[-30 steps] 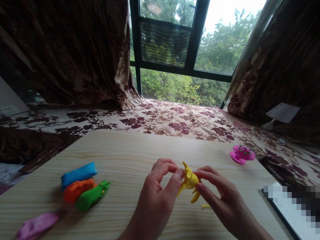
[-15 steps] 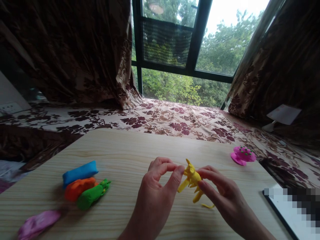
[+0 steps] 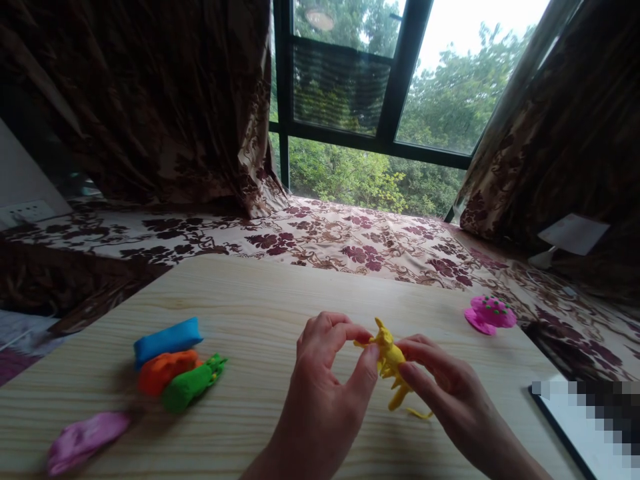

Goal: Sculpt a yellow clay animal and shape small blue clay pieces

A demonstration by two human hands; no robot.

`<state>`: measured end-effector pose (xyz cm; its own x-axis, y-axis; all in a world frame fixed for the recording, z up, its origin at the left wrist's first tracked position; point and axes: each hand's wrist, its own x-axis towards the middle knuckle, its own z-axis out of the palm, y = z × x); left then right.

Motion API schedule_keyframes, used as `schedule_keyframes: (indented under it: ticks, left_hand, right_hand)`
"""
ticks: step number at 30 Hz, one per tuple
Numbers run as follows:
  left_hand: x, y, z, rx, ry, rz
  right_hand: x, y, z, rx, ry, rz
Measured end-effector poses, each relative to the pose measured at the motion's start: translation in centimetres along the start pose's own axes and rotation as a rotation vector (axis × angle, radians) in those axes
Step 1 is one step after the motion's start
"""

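A small yellow clay figure (image 3: 393,357) with pointed, leg-like bits is held above the table between both hands. My right hand (image 3: 445,387) grips its body from the right, thumb and fingers closed round the side. From the left, the thumb and forefinger of my left hand (image 3: 333,380) pinch at its upper left part. That pinched part is partly hidden by the fingertips. A thin yellow clay strip (image 3: 419,415) lies on the wooden table (image 3: 240,427) just below the figure, beside my right hand.
At left on the table lie a blue clay block (image 3: 167,341), an orange clay lump (image 3: 164,373), a green clay piece (image 3: 187,388) and a pink clay lump (image 3: 87,440). A pink green-dotted clay piece (image 3: 493,313) stands far right, above a dark-edged flat device (image 3: 565,420). Patterned cloth (image 3: 325,233) borders the table.
My left thumb has moved right and up onto the yellow figure, covering its lower left limb. The whole view has shifted slightly. My right hand keeps its grip.
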<state>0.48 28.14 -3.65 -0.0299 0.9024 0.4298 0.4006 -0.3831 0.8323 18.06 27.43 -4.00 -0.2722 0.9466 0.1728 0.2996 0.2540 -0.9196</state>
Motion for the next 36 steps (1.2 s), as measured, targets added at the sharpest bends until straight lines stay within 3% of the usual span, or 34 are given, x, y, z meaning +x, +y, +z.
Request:
schedule_keyframes:
  ticks: [6, 26, 36]
  left_hand:
    - [-0.3, -0.2, 0.2, 0.045, 0.036, 0.063]
    - [-0.2, 0.0, 0.0, 0.055, 0.014, 0.082]
    - [-0.1, 0.4, -0.5, -0.011, 0.021, 0.012]
  right_hand:
    - [0.0, 0.3, 0.0, -0.006, 0.013, -0.005]
    - [-0.1, 0.0, 0.6, -0.055, -0.001, -0.014]
    - [0.1, -0.7, -0.5, 0.079, 0.001, 0.080]
